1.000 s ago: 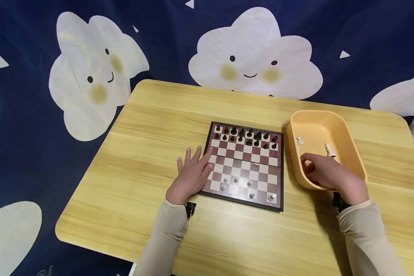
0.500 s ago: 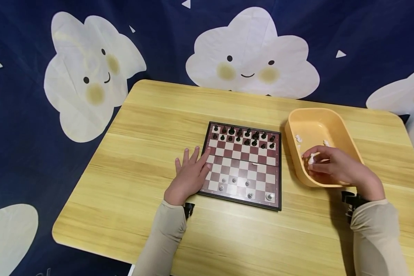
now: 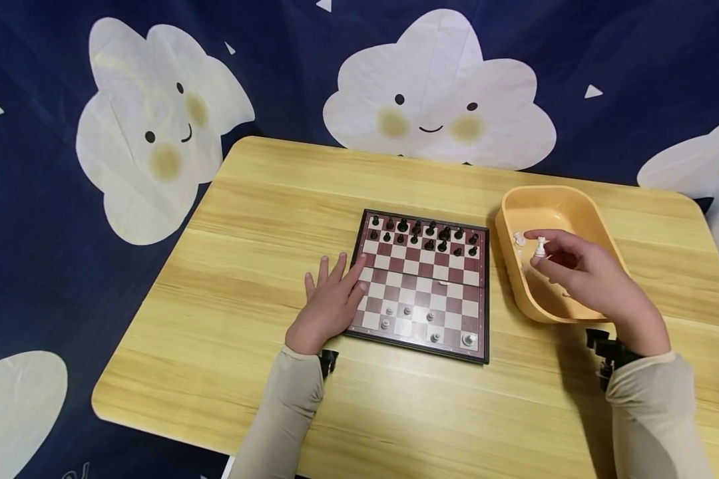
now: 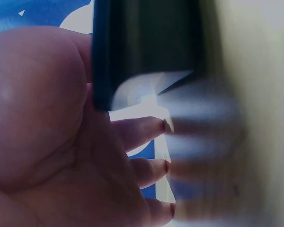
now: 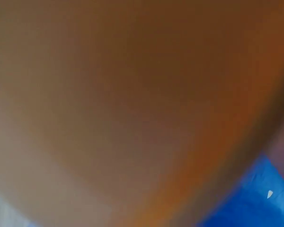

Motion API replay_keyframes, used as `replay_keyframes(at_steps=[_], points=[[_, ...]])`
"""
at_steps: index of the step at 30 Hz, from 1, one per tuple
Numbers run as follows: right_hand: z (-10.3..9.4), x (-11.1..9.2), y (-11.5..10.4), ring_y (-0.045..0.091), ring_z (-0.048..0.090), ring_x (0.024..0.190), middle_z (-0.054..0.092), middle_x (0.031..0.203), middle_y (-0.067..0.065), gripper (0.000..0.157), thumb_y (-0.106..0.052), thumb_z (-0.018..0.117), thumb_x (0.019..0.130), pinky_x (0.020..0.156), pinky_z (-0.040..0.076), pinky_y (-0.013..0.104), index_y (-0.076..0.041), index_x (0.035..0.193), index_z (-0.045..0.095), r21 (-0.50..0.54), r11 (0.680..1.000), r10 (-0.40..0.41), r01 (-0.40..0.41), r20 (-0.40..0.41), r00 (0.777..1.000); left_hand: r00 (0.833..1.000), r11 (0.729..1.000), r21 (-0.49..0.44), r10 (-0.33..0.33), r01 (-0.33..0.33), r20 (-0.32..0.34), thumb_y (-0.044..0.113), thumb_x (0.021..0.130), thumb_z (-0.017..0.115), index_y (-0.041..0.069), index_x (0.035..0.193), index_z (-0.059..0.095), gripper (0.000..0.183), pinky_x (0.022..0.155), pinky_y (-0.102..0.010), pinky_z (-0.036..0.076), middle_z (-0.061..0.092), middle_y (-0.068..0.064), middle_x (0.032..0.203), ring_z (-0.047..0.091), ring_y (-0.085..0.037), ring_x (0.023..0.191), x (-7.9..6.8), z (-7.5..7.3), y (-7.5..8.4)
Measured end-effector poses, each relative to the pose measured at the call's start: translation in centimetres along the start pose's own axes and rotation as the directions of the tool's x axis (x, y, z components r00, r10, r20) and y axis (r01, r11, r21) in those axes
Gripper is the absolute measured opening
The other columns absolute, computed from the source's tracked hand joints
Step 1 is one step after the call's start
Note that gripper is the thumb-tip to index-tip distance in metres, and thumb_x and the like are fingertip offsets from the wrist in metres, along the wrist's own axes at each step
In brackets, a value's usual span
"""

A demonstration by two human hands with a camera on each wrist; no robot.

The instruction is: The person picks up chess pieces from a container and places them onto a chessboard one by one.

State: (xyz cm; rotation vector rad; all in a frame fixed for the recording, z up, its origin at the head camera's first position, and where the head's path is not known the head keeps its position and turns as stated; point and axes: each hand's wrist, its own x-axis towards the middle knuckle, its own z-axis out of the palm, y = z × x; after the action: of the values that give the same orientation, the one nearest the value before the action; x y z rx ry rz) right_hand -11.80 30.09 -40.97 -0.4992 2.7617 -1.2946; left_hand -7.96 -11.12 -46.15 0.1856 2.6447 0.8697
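Note:
My left hand [image 3: 326, 309] lies at the left edge of the chessboard [image 3: 422, 266], fingers spread, with the index finger and thumb over the border. In the left wrist view its palm [image 4: 42, 123] faces the dark board side [image 4: 151, 38], with fingertips down at the tabletop. Over the orange tub [image 3: 545, 199], my right hand [image 3: 605, 279] pinches a white chess piece [image 3: 540, 247] between thumb and fingers. Another white piece [image 3: 518, 239] lies by the tub's left wall. The right wrist view is mostly a blurred orange tub wall [image 5: 180, 142].
Black chess pieces [image 3: 430, 229] fill two rows at the board's far side. Several white pieces [image 3: 435, 338] stand on the near half, and a small white sliver [image 3: 443, 283] lies near the fold. Everything is on a wooden table [image 3: 216, 299] before a cloud-patterned cloth [image 3: 287, 80].
My right hand has come up from the tub's near left part with a white chess piece pinched in its fingers, now higher and farther back. The left hand stays at the board's edge.

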Motion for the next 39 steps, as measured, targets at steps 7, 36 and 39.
replay_keyframes(at_steps=[7, 36, 39], points=[[0.5, -0.3, -3.1, 0.013, 0.067, 0.074, 0.071, 0.092, 0.001, 0.045, 0.012, 0.067, 0.093, 0.065, 0.054, 0.019, -0.004, 0.134, 0.062, 0.233, 0.972, -0.035, 0.030, 0.017, 0.999, 1.000, 1.000, 0.013, 0.009, -0.009, -0.009, 0.039, 0.113, 0.037, 0.029, 0.166, 0.024, 0.056, 0.118, -0.070, -0.008, 0.011, -0.015, 0.172, -0.010, -0.042, 0.157, 0.0, -0.1, 0.1], [1.3, -0.3, -3.5, 0.028, 0.065, 0.082, 0.069, 0.101, 0.013, 0.030, 0.020, 0.050, 0.098, 0.065, 0.056, 0.031, 0.013, 0.126, 0.058, 0.505, 0.857, -0.226, 0.101, 0.192, 0.955, 1.000, 1.000, 0.004, 0.014, -0.014, -0.024, 0.038, 0.112, 0.039, 0.026, 0.166, 0.026, 0.056, 0.118, -0.069, -0.008, 0.013, -0.016, 0.172, -0.009, -0.043, 0.157, 0.0, -0.2, 0.3], [1.4, -0.2, -3.4, 0.026, 0.065, 0.081, 0.069, 0.100, 0.014, 0.030, 0.023, 0.048, 0.097, 0.064, 0.055, 0.032, 0.013, 0.124, 0.058, 0.549, 0.828, -0.254, 0.117, 0.181, 0.950, 1.000, 1.000, 0.006, 0.013, -0.013, -0.023, 0.038, 0.112, 0.039, 0.026, 0.166, 0.026, 0.056, 0.118, -0.069, -0.008, 0.013, -0.016, 0.172, -0.009, -0.043, 0.157, 0.0, -0.2, 0.3]])
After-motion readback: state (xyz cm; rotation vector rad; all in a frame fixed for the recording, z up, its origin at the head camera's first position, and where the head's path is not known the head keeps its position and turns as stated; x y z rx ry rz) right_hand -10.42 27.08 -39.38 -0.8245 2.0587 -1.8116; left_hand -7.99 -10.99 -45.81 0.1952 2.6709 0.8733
